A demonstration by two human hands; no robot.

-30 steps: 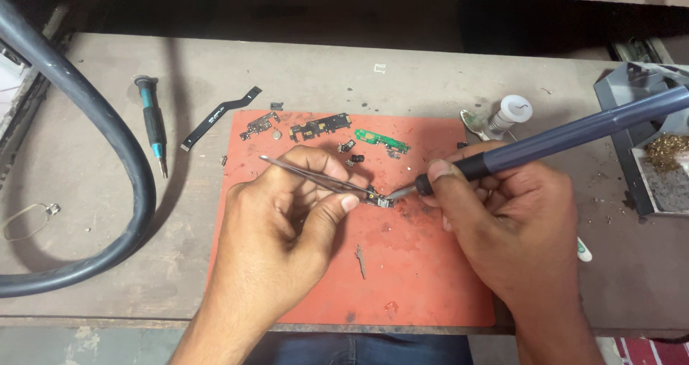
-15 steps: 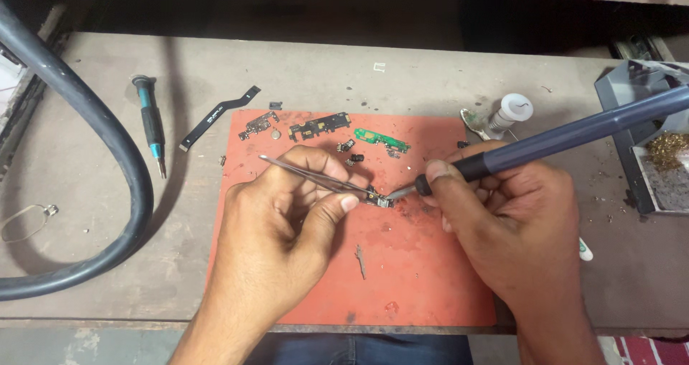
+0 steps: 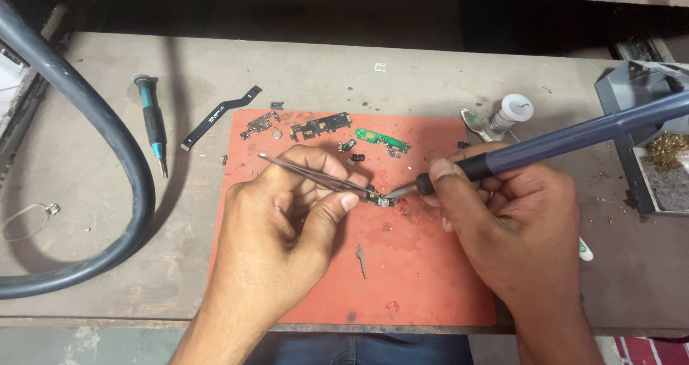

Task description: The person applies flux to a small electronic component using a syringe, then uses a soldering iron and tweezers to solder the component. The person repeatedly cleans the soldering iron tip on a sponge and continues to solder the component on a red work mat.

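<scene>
Orange mat | left hand pinching tweezers on small component | right hand gripping soldering iron | best: steady tweezers, brief tip contact

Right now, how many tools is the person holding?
2: tweezers in the left hand, and a soldering iron in the right hand, tips meeting over the orange mat.

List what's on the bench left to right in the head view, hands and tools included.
Hose → screwdriver → flex cable → left hand with tweezers → small part → right hand with soldering iron → brass wool tray.
</scene>
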